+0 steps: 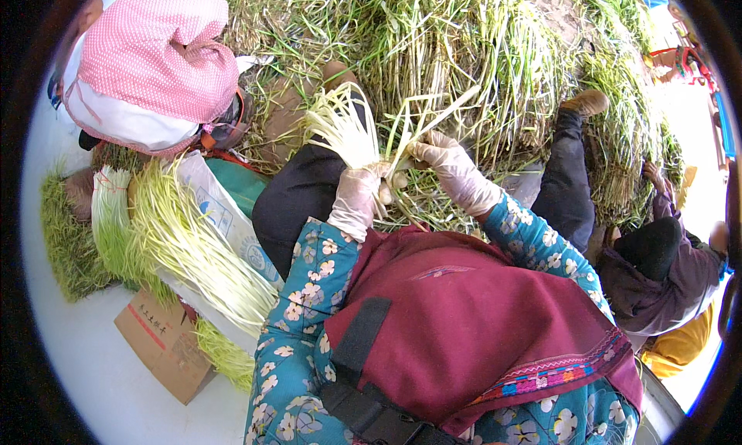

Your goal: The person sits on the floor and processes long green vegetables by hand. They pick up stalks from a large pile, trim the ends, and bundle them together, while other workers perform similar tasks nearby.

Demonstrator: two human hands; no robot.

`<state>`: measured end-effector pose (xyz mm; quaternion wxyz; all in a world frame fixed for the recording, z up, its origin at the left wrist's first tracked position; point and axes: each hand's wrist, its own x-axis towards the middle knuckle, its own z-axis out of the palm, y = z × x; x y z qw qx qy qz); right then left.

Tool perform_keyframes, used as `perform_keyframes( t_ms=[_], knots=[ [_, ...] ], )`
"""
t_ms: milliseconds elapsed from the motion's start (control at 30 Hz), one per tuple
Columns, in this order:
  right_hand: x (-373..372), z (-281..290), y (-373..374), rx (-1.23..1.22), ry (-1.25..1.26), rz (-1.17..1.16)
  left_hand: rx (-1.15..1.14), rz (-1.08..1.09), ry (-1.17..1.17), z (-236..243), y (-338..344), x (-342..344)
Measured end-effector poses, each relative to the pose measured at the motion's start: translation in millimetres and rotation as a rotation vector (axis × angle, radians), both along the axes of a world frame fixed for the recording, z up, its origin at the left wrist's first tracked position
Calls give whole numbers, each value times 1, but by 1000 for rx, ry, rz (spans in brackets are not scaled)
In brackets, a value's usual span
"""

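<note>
Some white floor (85,368) borders a cardboard sheet (164,344); rightward, long pale stalks (201,248) reach the teal sleeve (297,321). Between the spread knees, the left hand's (357,201) grip closes round a pale bunch (344,128); across a narrow gap, the right hand's (452,167) grip pinches slim stalks (456,109) before the green heap (502,51).

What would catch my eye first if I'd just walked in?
Probably the centre: the gloved left hand grips a bundle of pale stalks, while the gloved right hand pinches loose stalks beside it. Beyond, a big heap of green stalks spreads across the top. A maroon cloth fills the lower middle, and another person's pink patterned cloth stands out at upper left.
</note>
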<state>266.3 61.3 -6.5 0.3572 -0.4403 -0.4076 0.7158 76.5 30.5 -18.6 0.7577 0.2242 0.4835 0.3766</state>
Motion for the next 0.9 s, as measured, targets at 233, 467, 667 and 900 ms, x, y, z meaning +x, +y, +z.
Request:
perform_keyframes(
  t_ms=[233, 467, 667, 900],
  knots=[
    [8, -18, -20, -75, -91, 51, 9, 121, 159, -8, 2, 3],
    [8, -20, -20, -101, 124, 26, -45, 145, 10, -10, 1, 4],
    [11, -8, -25, -22, -134, 138, -24, 160, 134, -18, 2, 4],
    [-9, -20, -24, -109, 99, -8, -35, 83, 120, -26, -1, 7]
  ],
)
